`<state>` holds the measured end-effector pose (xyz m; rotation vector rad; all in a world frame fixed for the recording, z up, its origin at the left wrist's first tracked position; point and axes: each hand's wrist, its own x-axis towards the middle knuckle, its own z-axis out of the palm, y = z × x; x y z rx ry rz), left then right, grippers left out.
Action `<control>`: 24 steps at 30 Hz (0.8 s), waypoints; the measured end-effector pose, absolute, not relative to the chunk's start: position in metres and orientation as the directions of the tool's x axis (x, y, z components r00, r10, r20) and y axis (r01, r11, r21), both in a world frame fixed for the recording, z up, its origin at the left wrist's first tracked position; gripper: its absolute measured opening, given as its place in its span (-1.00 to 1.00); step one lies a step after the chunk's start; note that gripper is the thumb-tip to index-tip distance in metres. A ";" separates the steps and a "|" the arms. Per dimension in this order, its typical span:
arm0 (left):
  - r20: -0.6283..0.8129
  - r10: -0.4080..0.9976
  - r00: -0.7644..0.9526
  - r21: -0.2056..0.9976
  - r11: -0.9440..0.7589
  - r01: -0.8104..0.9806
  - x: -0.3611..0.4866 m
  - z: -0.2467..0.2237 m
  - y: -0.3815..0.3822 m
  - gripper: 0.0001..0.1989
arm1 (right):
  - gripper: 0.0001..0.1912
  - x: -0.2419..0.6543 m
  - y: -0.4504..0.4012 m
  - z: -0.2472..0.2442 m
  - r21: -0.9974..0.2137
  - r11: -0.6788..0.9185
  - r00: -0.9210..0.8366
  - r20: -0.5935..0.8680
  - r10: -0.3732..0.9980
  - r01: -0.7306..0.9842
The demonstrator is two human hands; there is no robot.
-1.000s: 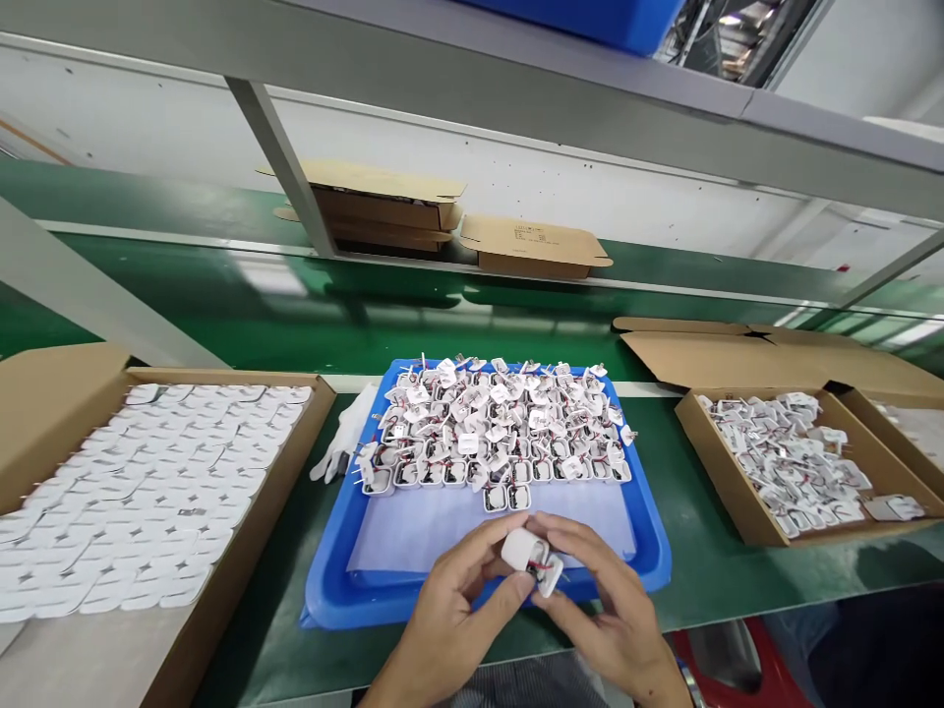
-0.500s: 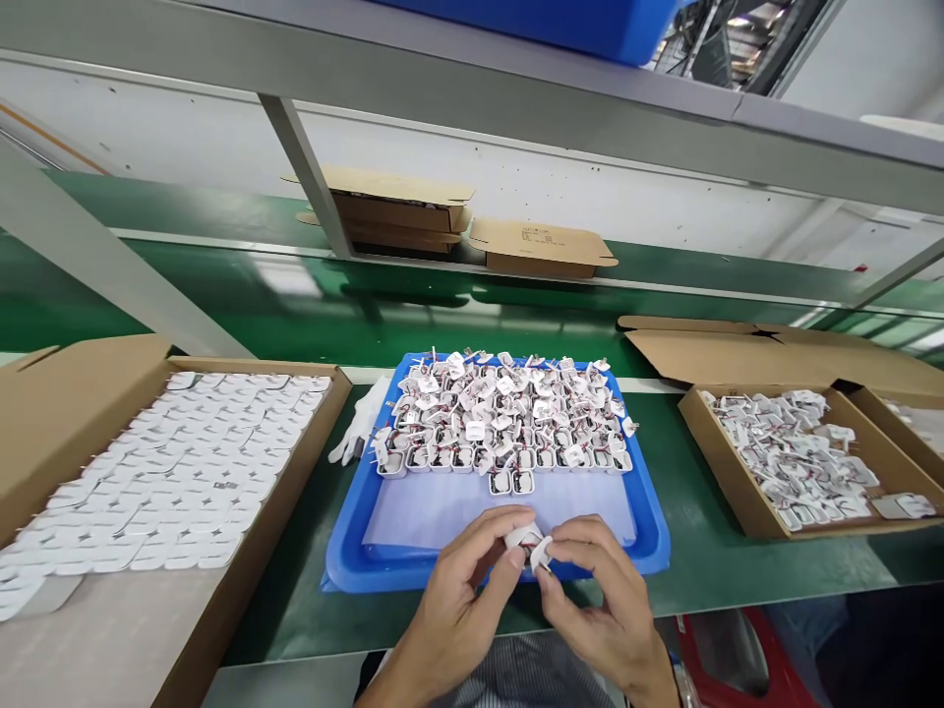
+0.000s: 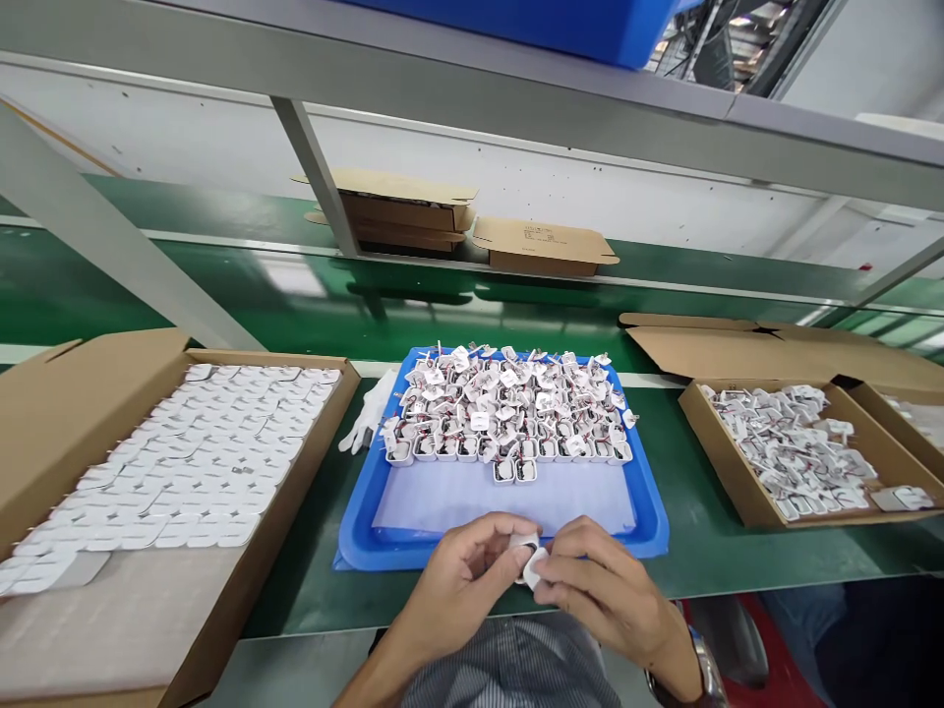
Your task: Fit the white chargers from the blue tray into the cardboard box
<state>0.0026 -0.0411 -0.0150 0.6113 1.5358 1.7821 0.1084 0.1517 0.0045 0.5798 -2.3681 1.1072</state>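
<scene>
Small white casing (image 3: 523,540) with tilted rounded lid (image 3: 536,569)

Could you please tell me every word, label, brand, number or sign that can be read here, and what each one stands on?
No text can be read.
Right shelf box: dark print on its lid, too small and blurred to read.
Held part: no readable text.
White parts in the blue tray: too small to tell whether they bear any print.
</scene>
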 end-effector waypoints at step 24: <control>0.094 0.768 -0.634 0.989 -0.146 -0.030 -0.003 -0.021 -0.055 -0.65 | -0.54 0.101 0.143 -0.012 -0.990 0.131 -0.989 0.062 0.133 -0.044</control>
